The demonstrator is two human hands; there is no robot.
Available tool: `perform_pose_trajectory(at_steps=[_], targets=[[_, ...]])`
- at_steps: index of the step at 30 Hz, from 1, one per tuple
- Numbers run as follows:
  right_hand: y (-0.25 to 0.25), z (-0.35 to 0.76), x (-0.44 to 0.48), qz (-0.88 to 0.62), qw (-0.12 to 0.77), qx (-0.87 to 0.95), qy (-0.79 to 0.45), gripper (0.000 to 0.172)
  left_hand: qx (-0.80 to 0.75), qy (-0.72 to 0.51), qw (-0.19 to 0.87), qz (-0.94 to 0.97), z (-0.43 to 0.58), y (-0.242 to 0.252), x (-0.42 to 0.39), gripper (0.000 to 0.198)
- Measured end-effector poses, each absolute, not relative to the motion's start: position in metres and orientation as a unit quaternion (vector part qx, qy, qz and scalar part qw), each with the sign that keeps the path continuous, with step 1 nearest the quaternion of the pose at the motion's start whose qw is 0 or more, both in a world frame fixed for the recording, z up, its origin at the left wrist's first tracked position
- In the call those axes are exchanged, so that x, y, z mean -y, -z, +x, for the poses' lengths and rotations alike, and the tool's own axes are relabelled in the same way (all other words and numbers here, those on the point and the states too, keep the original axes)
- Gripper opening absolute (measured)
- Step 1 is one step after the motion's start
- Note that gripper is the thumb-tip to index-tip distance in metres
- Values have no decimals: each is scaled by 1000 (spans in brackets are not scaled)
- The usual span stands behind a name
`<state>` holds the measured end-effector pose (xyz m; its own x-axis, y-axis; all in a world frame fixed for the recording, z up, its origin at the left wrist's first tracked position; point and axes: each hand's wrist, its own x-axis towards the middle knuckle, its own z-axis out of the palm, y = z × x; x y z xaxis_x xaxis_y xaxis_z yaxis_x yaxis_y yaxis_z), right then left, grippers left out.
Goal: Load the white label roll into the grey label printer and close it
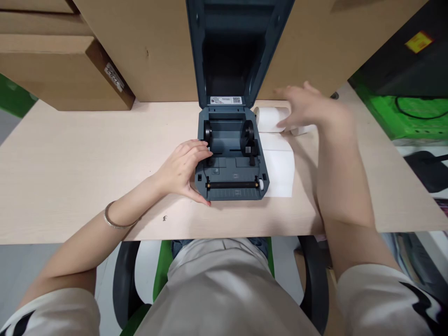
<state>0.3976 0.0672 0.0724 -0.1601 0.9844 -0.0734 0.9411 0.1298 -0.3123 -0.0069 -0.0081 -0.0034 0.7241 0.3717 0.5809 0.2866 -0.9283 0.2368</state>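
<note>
A dark grey label printer [231, 158] sits on the pale wooden table [70, 172] with its lid [233, 51] raised upright. Its paper bay is empty, with two black roll holders showing. My left hand [184, 170] rests against the printer's left side, fingers apart and pressed on the casing. My right hand [306, 107] is blurred and hovers over a white label roll [271, 119] lying just right of the printer. Its fingers are stretched out, touching or nearly touching the roll. A strip of white labels [280, 168] trails from the roll toward the table's front edge.
Brown cardboard boxes [66, 70] stand along the back of the table, left and behind the printer. A green crate [413, 114] with a black cable lies off the table at the right. A black chair [126, 280] is under me.
</note>
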Motion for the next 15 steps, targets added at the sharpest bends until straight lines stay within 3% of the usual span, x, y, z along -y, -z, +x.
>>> perform_pose_trajectory(at_steps=[3, 8, 15], targets=[[-65, 363, -64, -632, -24, 767, -108, 86, -187, -318, 64, 927, -7, 4, 9, 121], [-77, 358, -57, -622, -23, 774, -116, 54, -202, -306, 70, 928, -7, 5, 10, 122], [-151, 389, -4, -603, 37, 792, -82, 52, -173, -332, 70, 925, -7, 7, 8, 120]])
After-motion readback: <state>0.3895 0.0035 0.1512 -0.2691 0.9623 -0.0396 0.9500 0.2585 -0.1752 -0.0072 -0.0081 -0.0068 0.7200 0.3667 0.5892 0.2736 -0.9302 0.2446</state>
